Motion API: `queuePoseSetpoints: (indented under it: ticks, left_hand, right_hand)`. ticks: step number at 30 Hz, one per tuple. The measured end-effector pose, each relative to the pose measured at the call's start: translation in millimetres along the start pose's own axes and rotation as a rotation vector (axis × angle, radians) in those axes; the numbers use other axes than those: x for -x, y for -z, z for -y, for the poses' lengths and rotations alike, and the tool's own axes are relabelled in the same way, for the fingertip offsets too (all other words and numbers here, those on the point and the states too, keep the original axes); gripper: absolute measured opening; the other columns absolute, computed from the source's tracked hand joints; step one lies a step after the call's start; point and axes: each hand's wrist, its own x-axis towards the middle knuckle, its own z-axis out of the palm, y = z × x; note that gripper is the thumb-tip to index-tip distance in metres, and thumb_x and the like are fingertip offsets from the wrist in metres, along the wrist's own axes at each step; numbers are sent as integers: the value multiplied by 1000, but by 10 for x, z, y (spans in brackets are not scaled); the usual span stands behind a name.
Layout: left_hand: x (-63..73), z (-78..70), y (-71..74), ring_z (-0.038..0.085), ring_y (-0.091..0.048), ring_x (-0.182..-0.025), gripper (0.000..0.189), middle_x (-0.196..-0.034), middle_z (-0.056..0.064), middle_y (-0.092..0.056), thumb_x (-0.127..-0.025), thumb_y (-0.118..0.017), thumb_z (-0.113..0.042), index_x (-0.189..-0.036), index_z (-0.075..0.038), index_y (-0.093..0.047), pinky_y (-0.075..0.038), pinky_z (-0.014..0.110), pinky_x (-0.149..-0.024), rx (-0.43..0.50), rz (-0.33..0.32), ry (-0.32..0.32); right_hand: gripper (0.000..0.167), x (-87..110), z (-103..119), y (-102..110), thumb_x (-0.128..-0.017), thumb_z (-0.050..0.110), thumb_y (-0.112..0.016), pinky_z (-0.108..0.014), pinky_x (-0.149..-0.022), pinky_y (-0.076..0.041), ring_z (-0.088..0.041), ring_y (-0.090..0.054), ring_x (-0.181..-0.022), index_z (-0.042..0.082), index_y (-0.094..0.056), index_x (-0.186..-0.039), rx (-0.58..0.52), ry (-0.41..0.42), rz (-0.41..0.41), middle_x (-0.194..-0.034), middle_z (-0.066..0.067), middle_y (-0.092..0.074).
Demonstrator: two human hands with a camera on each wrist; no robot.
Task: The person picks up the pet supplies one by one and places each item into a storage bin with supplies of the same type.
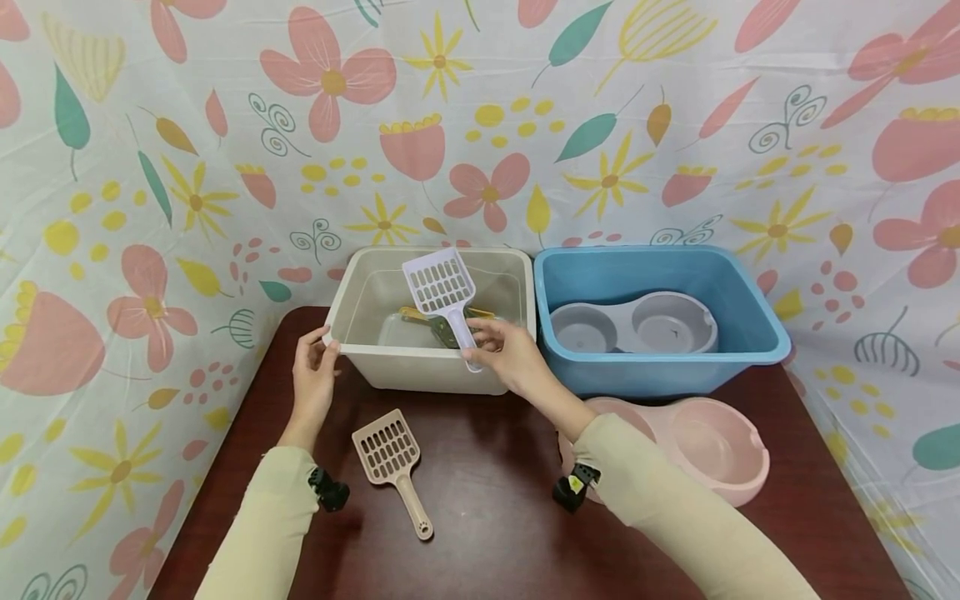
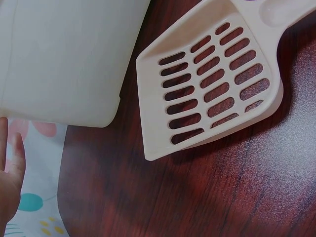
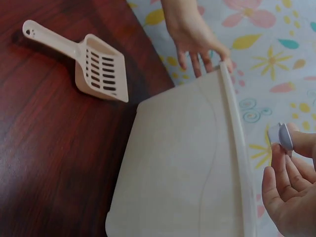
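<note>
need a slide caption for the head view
Right hand holds a lavender slotted scoop over a beige tub, left hand at its corner, a blue tub alongside.

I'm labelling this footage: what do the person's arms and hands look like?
The left sleeve and right sleeve are long and pale cream. Small black devices sit at both wrists, the right one bearing a yellow patch. Left hand and right hand wear no gloves.

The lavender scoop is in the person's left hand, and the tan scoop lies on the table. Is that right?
Not quite. The head view shows the lavender scoop in the person's right hand, not the left hand, which is at the beige tub's rim. The tan scoop does lie on the table.
</note>
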Motion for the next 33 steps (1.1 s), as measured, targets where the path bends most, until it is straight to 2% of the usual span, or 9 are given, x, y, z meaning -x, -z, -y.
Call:
queuePoseSetpoints:
  ticks: [11, 15, 20, 27, 33]
  left_hand:
    - [-5, 5, 1, 5, -54, -93, 39, -118, 15, -55, -103, -52, -11, -140, 0, -45, -47, 20, -72, 6, -3, 1]
    - [-7, 3, -6, 9, -55, -94, 39, -112, 6, -55, -103, -52, -11, -140, 0, -45, -47, 20, -72, 4, -7, -4]
    - [-10, -2, -9, 6, -54, -92, 39, -105, -4, -54, -103, -52, -11, -139, 0, -46, -47, 21, -72, -1, -10, -8]
    - [-9, -6, -16, 4, -54, -91, 39, -112, 8, -55, -103, -52, -11, -140, 1, -45, -47, 20, -72, 0, -7, -9]
    - [-5, 0, -11, 3, -54, -91, 39, -117, 17, -54, -103, -52, -10, -140, 1, -44, -46, 19, -71, -1, -7, -15]
  right_hand:
    - [47, -203, -119, 24, -90, 10, -73, -34, -74, -52, -27, -62, -92, 5, -60, -135, 3, -16, -63, -112, -17, -70]
    - [46, -268, -153, 27, -90, 9, -74, -32, -73, -51, -27, -63, -91, 3, -61, -133, 8, -21, -94, -110, -17, -70]
    - [45, -326, -183, 35, -90, 11, -74, -33, -75, -51, -27, -63, -93, 4, -61, -133, 26, -44, -113, -110, -16, -70]
    - [46, -398, -192, 51, -91, 11, -73, -38, -81, -51, -30, -63, -97, 2, -60, -134, 28, -50, -120, -112, -19, -69]
    - [47, -437, -199, 53, -91, 11, -73, -39, -81, -52, -31, -64, -97, 0, -59, -134, 50, -49, -108, -110, -20, -69]
